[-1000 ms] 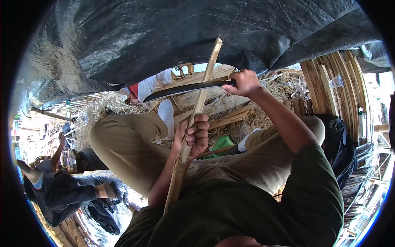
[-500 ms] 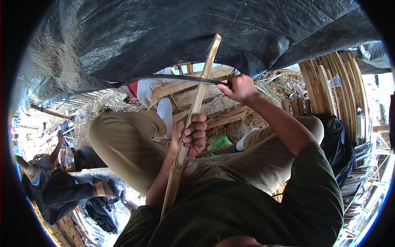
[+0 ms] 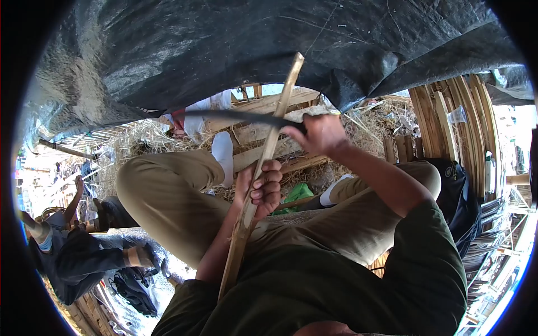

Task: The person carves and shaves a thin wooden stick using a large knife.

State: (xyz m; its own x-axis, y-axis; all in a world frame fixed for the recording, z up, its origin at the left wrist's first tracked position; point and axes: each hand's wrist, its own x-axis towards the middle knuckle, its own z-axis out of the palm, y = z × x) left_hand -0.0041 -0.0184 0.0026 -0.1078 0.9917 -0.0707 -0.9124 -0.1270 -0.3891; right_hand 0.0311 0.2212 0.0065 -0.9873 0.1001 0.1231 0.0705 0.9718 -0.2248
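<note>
A long pale wooden stick (image 3: 286,98) runs slantwise from my lap up toward the dark sheet. My left hand (image 3: 260,189) is closed round its middle, and its lower end leans against my shirt. My right hand (image 3: 319,134) is closed on the handle end of a dark curved blade (image 3: 241,116), slightly blurred by motion. The blade lies across the stick above my left hand, pointing left. Whether its edge touches the wood cannot be made out.
A black plastic sheet (image 3: 224,56) hangs across the top. Boards (image 3: 476,129) stand at the right beside a dark bag (image 3: 451,190). Straw, planks and a green plastic bag (image 3: 298,196) lie around my legs. Another person's legs (image 3: 89,257) show at the left.
The blade first rose along the stick, then came back down, and is now blurred. My right hand has shifted slightly left and down. My left hand keeps its hold on the stick.
</note>
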